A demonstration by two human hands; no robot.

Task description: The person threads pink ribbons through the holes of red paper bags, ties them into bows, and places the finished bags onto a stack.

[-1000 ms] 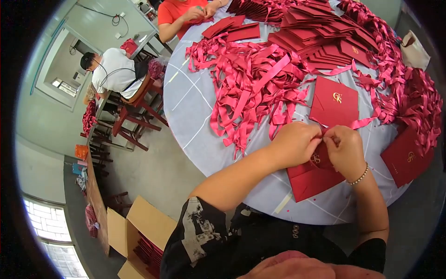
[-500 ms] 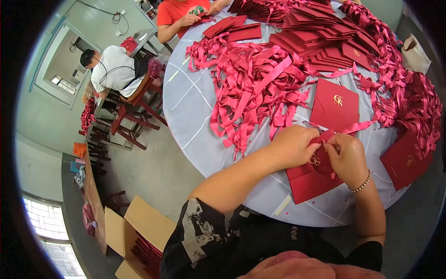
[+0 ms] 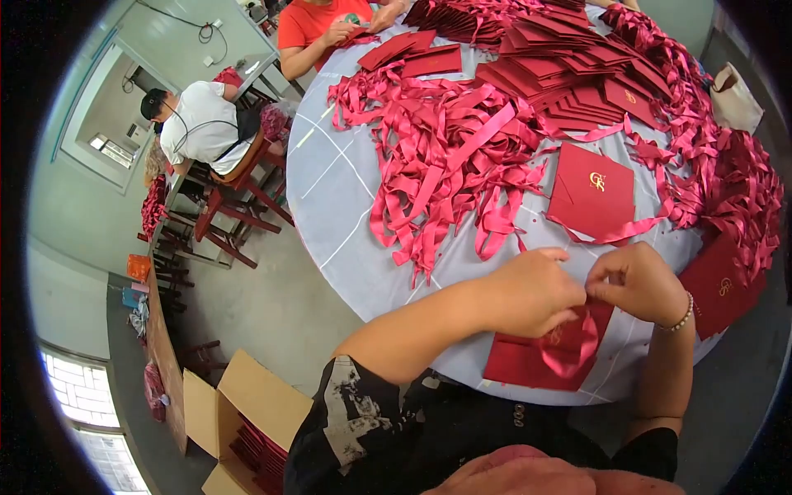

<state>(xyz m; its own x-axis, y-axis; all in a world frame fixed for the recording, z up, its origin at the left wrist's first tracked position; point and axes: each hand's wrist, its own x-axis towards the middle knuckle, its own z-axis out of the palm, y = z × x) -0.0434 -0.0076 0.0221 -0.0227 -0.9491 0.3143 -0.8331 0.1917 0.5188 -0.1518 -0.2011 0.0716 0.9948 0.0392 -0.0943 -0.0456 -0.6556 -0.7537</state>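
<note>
Both hands are over a red card bag [image 3: 528,365] at the near edge of the round table. My left hand [image 3: 540,293] is closed above the bag's upper part; what its fingers hold is too small to make out. Just right of it, my right hand [image 3: 639,283] has thumb and forefinger pinched at the bag's top edge, and what they grip is hidden. A pink ribbon loop [image 3: 587,342] hangs across the bag's front below the fingers. Beyond the hands lies another red bag with a gold logo [image 3: 592,190], a ribbon along its lower edge.
A heap of pink ribbons [image 3: 445,165] covers the table [image 3: 330,198] middle. Stacked red bags [image 3: 569,66] stand behind. More ribboned bags [image 3: 738,190] line the right edge. A co-worker in orange [image 3: 318,33] sits opposite. An open carton [image 3: 264,396] is at lower left.
The bag has moved nearer to me and tilted. My left hand has shifted down, my right hand slightly right, and the ribbon loop now hangs lower over the bag's front.
</note>
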